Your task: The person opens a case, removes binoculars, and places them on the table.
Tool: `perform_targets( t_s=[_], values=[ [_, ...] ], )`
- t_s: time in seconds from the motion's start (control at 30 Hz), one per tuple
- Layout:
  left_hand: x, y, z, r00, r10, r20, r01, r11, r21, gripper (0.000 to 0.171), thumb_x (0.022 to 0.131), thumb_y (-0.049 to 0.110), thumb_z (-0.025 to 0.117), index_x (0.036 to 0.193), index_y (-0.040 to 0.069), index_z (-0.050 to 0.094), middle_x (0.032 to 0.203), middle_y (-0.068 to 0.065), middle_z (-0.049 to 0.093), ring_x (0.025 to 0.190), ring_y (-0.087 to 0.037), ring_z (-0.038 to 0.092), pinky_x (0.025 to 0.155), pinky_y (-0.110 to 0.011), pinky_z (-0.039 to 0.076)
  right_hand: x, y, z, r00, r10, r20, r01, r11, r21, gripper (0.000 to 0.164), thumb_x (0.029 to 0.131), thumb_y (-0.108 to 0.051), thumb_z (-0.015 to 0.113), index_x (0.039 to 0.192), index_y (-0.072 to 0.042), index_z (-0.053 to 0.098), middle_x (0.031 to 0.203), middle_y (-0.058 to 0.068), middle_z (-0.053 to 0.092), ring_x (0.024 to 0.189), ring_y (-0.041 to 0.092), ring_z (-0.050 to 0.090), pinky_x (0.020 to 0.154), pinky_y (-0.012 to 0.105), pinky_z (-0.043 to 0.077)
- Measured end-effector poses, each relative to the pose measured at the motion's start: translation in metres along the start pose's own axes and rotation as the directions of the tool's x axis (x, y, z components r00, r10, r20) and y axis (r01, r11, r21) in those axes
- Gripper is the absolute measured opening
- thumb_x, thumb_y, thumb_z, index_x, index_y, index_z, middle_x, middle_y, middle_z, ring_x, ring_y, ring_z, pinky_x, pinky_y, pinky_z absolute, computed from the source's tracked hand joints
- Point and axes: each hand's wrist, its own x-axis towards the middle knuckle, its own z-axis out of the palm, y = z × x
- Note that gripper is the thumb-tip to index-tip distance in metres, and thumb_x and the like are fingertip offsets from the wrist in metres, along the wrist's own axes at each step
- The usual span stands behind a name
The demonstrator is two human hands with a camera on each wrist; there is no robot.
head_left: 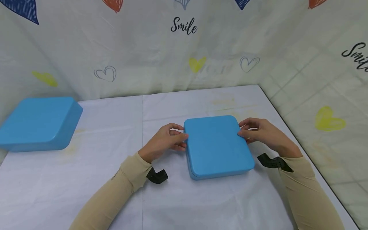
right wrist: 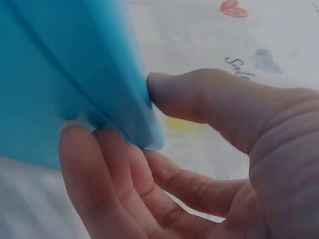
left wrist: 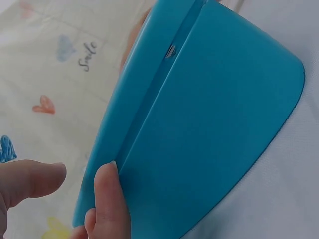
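Observation:
A blue box with rounded corners and a seam below its lid stands on the white table, between both hands. At its left side, the left hand touches the seam with a fingertip, and its thumb stays apart from the lid in the left wrist view. A small shiny fitting sits in the seam. On the opposite side the right hand holds the lid's edge, its thumb against the rim and its other fingers at the seam. The inside of the box is hidden.
A second blue box lies at the left back of the table. A printed cloth with hearts and lettering hangs behind and at the right. Dark straps show at both wrists.

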Motion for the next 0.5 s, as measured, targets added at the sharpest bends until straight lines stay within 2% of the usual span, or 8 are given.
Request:
perform_targets(
  t_s=[0.2, 0.5],
  values=[
    [0.0005, -0.0019, 0.0017, 1.0, -0.002, -0.024, 0.001, 1.0, -0.03, 0.051, 0.092, 0.007, 0.073, 0.136, 0.001, 0.049, 0.108, -0.011, 0.069, 0.081, -0.018, 0.074, 0.082, -0.04, 0.065, -0.0023, -0.005, -0.0003, 1.0, 0.026, -0.01, -0.026, 1.0, -0.011, 0.052, 0.099, -0.034, 0.071, 0.137, -0.002, 0.055, 0.116, 0.018, 0.065, 0.088, 0.019, 0.076, 0.083, 0.031, 0.062],
    [0.0024, -0.0031, 0.0051, 0.999, -0.011, -0.052, 0.009, 0.999, -0.05, 0.051, 0.09, 0.002, 0.074, 0.135, -0.001, 0.05, 0.108, -0.013, 0.069, 0.079, -0.018, 0.074, 0.082, -0.04, 0.065, -0.0018, -0.0054, 0.0005, 0.999, 0.043, -0.023, -0.043, 0.999, 0.023, 0.052, 0.097, -0.028, 0.072, 0.136, 0.002, 0.056, 0.11, 0.013, 0.068, 0.088, 0.015, 0.074, 0.082, 0.031, 0.063]
  ],
)
